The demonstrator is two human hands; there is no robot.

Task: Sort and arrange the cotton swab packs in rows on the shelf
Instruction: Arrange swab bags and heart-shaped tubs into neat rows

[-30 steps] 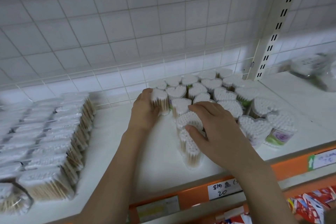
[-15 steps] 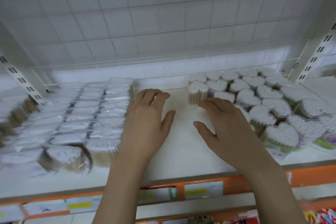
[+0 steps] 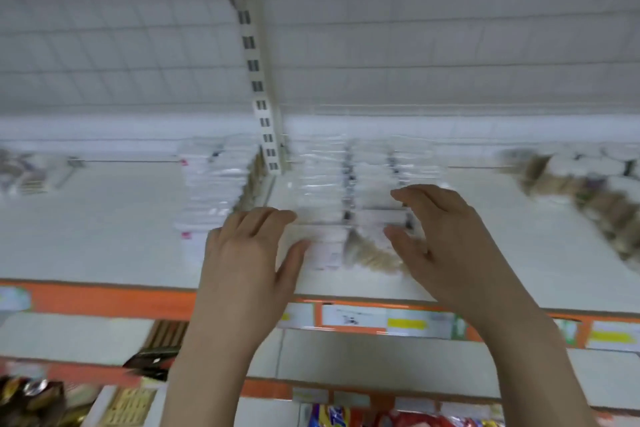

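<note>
The frame is blurred by motion. Flat clear bags of cotton swabs (image 3: 349, 184) lie in rows on the white shelf (image 3: 104, 229), right of a slotted upright post (image 3: 263, 121). My left hand (image 3: 249, 253) hovers at the left front of these rows, fingers spread, holding nothing. At the right front is my right hand (image 3: 446, 236), also spread and holding nothing. A front bag with wooden sticks showing (image 3: 370, 253) lies between the two hands. Another stack of flat packs (image 3: 211, 191) sits left of the post. The heart-shaped swab packs (image 3: 588, 191) are at the far right.
The shelf's orange front edge (image 3: 104, 300) carries price labels. Small items (image 3: 24, 173) lie at the far left of the shelf. A lower shelf (image 3: 381, 357) holds colourful snack packets (image 3: 381, 418) and wrapped goods (image 3: 27, 395) at the bottom.
The view has swung left. Both hands left the heart-shaped packs, crossed the bare shelf and now flank the rows of flat bags.
</note>
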